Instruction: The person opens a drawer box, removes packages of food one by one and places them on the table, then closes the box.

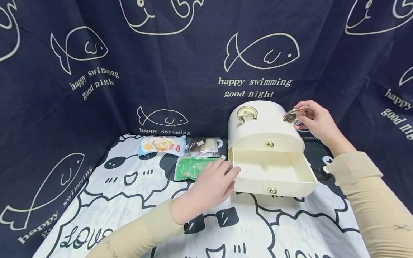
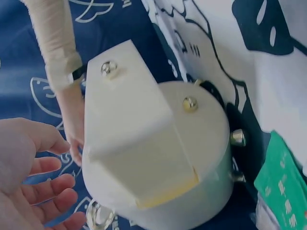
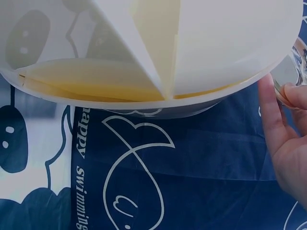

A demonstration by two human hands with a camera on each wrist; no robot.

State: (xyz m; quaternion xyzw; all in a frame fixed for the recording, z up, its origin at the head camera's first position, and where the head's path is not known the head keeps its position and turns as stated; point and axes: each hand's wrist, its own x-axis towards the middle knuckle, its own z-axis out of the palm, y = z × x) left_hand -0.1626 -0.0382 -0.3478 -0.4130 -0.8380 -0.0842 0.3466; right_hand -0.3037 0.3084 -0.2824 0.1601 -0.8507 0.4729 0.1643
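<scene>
A white, rounded drawer box (image 1: 262,125) stands at the right in the head view, its lower drawer (image 1: 258,187) pulled out toward the front. Two shiny gold round discs stick up on its top. My right hand (image 1: 317,123) pinches the edge of the right disc (image 1: 291,116) between thumb and fingers; the left disc (image 1: 247,114) is untouched. Near the left front corner of the pulled-out drawer is my left hand (image 1: 209,188). Its fingers are loosely bent with nothing between them, as the left wrist view also shows beside the box.
Left of the box lie a blue and white packet (image 1: 162,145), a clear bag (image 1: 203,146) with dark contents, and a green packet (image 1: 188,168) partly behind my left hand. A dark blue curtain (image 1: 180,71) hangs close behind. The white tablecloth (image 1: 129,211) has cartoon prints.
</scene>
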